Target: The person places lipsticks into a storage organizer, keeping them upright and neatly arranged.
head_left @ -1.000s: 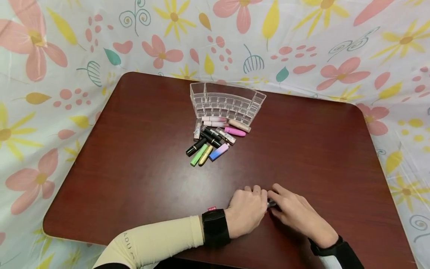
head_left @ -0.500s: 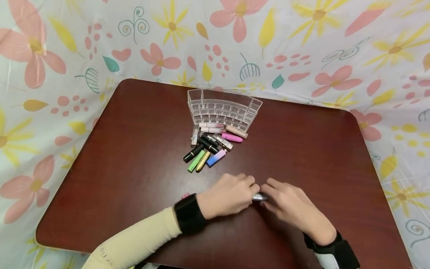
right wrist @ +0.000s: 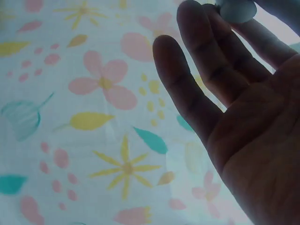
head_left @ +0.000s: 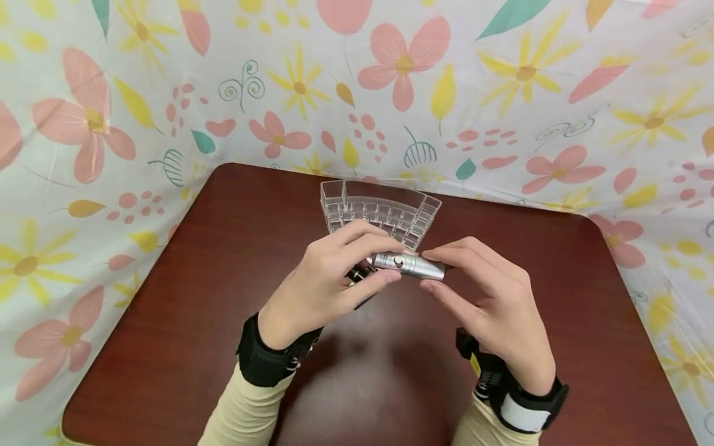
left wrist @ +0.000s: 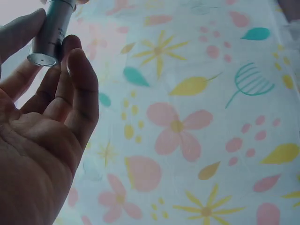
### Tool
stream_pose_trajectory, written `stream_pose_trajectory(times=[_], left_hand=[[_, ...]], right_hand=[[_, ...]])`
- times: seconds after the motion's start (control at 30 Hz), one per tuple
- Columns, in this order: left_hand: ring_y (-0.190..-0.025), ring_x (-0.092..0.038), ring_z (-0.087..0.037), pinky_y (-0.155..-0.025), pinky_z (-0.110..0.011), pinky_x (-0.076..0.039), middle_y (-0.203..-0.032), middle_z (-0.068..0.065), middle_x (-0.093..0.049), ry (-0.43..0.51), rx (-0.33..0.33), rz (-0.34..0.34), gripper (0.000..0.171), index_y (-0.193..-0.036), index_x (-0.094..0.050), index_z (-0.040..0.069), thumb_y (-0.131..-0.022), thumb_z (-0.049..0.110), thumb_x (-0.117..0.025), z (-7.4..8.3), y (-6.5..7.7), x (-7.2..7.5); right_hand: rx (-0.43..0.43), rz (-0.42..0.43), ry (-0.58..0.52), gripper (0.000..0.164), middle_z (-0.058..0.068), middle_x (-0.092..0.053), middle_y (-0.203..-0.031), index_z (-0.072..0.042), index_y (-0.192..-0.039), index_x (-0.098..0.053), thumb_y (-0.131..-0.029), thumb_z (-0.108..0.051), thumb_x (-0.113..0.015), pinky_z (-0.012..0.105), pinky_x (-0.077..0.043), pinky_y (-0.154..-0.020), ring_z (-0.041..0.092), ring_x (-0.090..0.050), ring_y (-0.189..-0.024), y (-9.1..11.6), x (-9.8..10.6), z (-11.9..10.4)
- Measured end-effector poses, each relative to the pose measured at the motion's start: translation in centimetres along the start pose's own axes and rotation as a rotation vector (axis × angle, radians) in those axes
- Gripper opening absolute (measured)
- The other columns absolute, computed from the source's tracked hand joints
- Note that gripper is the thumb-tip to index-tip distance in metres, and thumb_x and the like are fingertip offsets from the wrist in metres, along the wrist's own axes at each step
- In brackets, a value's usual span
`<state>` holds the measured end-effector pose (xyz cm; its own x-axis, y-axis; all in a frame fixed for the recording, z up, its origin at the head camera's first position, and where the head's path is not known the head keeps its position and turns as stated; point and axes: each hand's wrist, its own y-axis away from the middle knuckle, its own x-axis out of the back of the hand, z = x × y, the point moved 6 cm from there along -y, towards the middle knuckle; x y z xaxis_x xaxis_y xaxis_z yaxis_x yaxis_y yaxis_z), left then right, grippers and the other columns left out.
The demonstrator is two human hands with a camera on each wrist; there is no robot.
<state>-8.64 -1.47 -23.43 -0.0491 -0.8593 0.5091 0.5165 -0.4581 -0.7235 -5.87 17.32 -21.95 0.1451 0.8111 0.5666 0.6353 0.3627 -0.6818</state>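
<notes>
In the head view, a silver lipstick tube (head_left: 415,267) is held up above the table, lying nearly level between both hands. My left hand (head_left: 320,272) pinches its left part between thumb and fingers. At the right end, the thumb and fingertips of my right hand (head_left: 499,303) grip it. The left wrist view shows the flat end of the tube (left wrist: 49,40) between thumb and fingers. Its rounded end (right wrist: 238,9) appears at the top of the right wrist view. Behind my left hand, part of a black lipstick (head_left: 358,272) shows; other lipsticks there are hidden.
A clear plastic lipstick organizer (head_left: 385,204) with rows of small compartments stands near the back of the brown table (head_left: 234,248). A flower-printed cloth (head_left: 268,68) hangs behind and around the table.
Both hands have risen from near the table's front edge, moving up and forward with the silver lipstick tube. The left hand now covers most of the lipstick pile. The head view has tilted up.
</notes>
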Motion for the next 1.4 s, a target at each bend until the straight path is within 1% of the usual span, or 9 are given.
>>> stream_pose_trajectory(times=[0.1, 0.2, 0.73, 0.8, 0.87, 1.03, 1.2, 1.3, 1.4], left_hand=[[-0.097, -0.063, -0.007, -0.078, -0.018, -0.053, -0.110, -0.002, -0.069, 0.097, 0.013, 0.065, 0.027, -0.114, -0.072, 0.008, -0.089, 0.016, -0.080, 0.1, 0.2, 0.2], [-0.099, -0.065, -0.009, -0.078, -0.023, -0.056, -0.110, -0.004, -0.070, 0.125, 0.016, 0.096, 0.027, -0.113, -0.072, 0.007, -0.088, 0.013, -0.080, -0.1, 0.2, 0.2], [-0.102, -0.066, -0.010, -0.082, -0.021, -0.054, -0.110, -0.003, -0.069, 0.033, -0.003, 0.104, 0.026, -0.113, -0.072, 0.008, -0.089, 0.016, -0.079, -0.1, 0.6, 0.9], [-0.101, -0.065, -0.011, -0.082, -0.023, -0.054, -0.110, -0.003, -0.069, 0.021, -0.005, 0.102, 0.026, -0.113, -0.071, 0.008, -0.089, 0.015, -0.079, 0.1, 0.5, 1.0], [-0.098, -0.063, -0.011, -0.080, -0.024, -0.054, -0.108, -0.003, -0.067, 0.003, -0.003, 0.086, 0.027, -0.113, -0.068, 0.008, -0.089, 0.015, -0.079, 0.3, 0.4, 0.8], [-0.093, -0.058, -0.008, -0.078, -0.021, -0.050, -0.106, 0.001, -0.061, -0.103, 0.105, -0.010, 0.053, -0.136, -0.054, 0.010, -0.091, 0.023, -0.079, -0.2, 0.2, -0.7], [-0.085, -0.057, -0.010, -0.071, -0.022, -0.050, -0.111, -0.001, -0.057, -0.243, 0.255, -0.097, 0.090, -0.163, -0.020, 0.025, -0.093, 0.035, -0.075, -3.1, 1.0, -3.0], [-0.078, -0.054, -0.012, -0.066, -0.025, -0.050, -0.104, -0.003, -0.054, -0.293, 0.307, -0.115, 0.089, -0.162, -0.023, 0.030, -0.091, 0.032, -0.077, -5.9, 1.6, -4.3], [-0.079, -0.057, -0.014, -0.066, -0.028, -0.052, -0.104, -0.004, -0.055, -0.290, 0.362, -0.118, 0.082, -0.158, -0.033, 0.028, -0.090, 0.027, -0.079, -8.8, 2.6, -5.7]], right_hand=[[-0.023, 0.049, -0.072, 0.030, 0.007, -0.071, -0.097, -0.001, -0.106, -0.074, -0.078, 0.000, -0.085, 0.013, -0.047, -0.083, 0.004, -0.062, -0.089, 0.1, 0.1, -0.3], [-0.030, 0.063, -0.105, 0.034, 0.009, -0.071, -0.096, 0.001, -0.105, -0.074, -0.074, 0.006, -0.085, 0.013, -0.048, -0.084, 0.005, -0.063, -0.089, 0.1, 0.1, -0.3], [-0.040, 0.064, -0.083, 0.041, 0.006, -0.070, -0.095, -0.001, -0.105, -0.074, -0.069, 0.014, -0.084, 0.015, -0.049, -0.086, 0.006, -0.062, -0.090, -0.6, -0.1, -0.4], [-0.047, 0.093, -0.107, 0.040, 0.007, -0.070, -0.095, 0.001, -0.105, -0.074, -0.070, 0.015, -0.083, 0.016, -0.050, -0.085, 0.007, -0.063, -0.090, -0.7, 0.0, -0.3], [-0.073, 0.129, -0.217, 0.038, 0.010, -0.070, -0.098, 0.006, -0.107, -0.072, -0.072, 0.018, -0.080, 0.018, -0.053, -0.085, 0.010, -0.065, -0.090, -0.8, -0.1, 0.2], [-0.256, 0.224, -0.559, 0.036, 0.011, -0.071, -0.109, 0.013, -0.118, -0.065, -0.083, 0.019, -0.070, 0.024, -0.059, -0.080, 0.016, -0.070, -0.092, -1.3, -1.5, 3.0], [-0.506, 0.226, -0.779, 0.029, 0.006, -0.070, -0.109, 0.005, -0.123, -0.065, -0.094, 0.003, -0.068, 0.025, -0.059, -0.071, 0.015, -0.068, -0.089, -1.4, -5.6, 7.4], [-0.651, 0.227, -0.847, 0.025, 0.004, -0.068, -0.108, 0.000, -0.122, -0.067, -0.097, -0.004, -0.067, 0.028, -0.061, -0.073, 0.013, -0.069, -0.087, -0.9, -8.3, 10.3], [-0.784, 0.200, -0.804, 0.027, 0.002, -0.067, -0.106, -0.004, -0.126, -0.066, -0.099, -0.007, -0.064, 0.029, -0.061, -0.073, 0.011, -0.069, -0.085, 0.2, -10.7, 12.8]])
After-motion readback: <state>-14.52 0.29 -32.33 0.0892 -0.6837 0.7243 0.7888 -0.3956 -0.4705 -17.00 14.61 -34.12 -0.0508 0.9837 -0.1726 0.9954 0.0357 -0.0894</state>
